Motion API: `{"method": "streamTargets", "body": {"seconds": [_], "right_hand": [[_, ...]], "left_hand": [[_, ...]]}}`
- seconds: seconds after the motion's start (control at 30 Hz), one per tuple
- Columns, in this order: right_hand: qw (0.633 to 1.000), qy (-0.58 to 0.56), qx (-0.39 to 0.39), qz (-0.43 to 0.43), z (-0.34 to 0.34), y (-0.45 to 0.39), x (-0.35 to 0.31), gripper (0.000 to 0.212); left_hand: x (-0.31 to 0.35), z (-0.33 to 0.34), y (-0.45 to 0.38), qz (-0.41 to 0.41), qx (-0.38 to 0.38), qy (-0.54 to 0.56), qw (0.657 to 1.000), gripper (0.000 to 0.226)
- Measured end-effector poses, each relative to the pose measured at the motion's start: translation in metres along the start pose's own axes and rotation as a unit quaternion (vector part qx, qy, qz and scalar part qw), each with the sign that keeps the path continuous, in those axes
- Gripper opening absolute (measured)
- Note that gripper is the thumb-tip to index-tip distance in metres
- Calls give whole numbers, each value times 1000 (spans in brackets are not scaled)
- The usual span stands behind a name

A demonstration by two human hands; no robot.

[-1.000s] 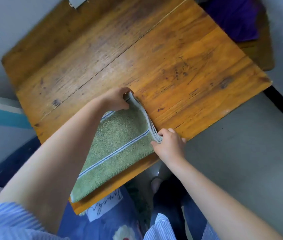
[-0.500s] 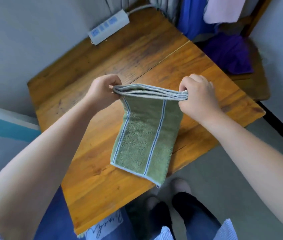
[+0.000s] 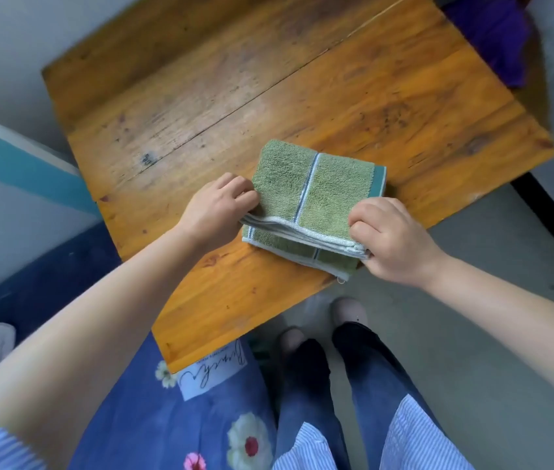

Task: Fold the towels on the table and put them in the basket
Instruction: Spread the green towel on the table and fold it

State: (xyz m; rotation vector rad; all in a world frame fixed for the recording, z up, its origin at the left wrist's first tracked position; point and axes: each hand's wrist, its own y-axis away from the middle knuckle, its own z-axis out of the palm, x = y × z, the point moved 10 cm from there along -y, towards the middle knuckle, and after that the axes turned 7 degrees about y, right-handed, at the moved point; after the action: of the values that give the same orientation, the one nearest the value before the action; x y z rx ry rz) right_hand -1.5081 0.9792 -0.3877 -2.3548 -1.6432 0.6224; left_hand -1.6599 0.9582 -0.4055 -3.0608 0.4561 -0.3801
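Note:
A green towel [image 3: 306, 195] with white and dark stripes lies folded into a thick square near the front edge of the wooden table [image 3: 221, 106]. My left hand [image 3: 216, 206] pinches the near left corner of its stacked layers. My right hand [image 3: 387, 237] grips the near right corner, at the table's edge. The bottom layer sticks out a little toward me. No basket is in view.
A blue floral cloth [image 3: 167, 418] with a white label lies on the left below the table. A purple cloth [image 3: 492, 32] sits on a chair at the far right. My feet [image 3: 319, 330] stand on grey floor right by the table's front edge.
The towel was lifted off the table and hung from both hands half a second ago. Now it lies folded over on itself on the table, with both hands still on its near corners.

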Motion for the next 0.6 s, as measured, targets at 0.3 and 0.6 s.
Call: {"method": "streamTargets", "body": {"seconds": [0.3, 0.6], "right_hand": [[999, 48, -26, 3, 34, 26, -23, 14], [992, 83, -90, 34, 48, 48, -19, 24]], "left_hand": [[-5, 26, 16, 20, -5, -33, 999, 20], [-7, 44, 46, -47, 24, -27, 998, 35]]}}
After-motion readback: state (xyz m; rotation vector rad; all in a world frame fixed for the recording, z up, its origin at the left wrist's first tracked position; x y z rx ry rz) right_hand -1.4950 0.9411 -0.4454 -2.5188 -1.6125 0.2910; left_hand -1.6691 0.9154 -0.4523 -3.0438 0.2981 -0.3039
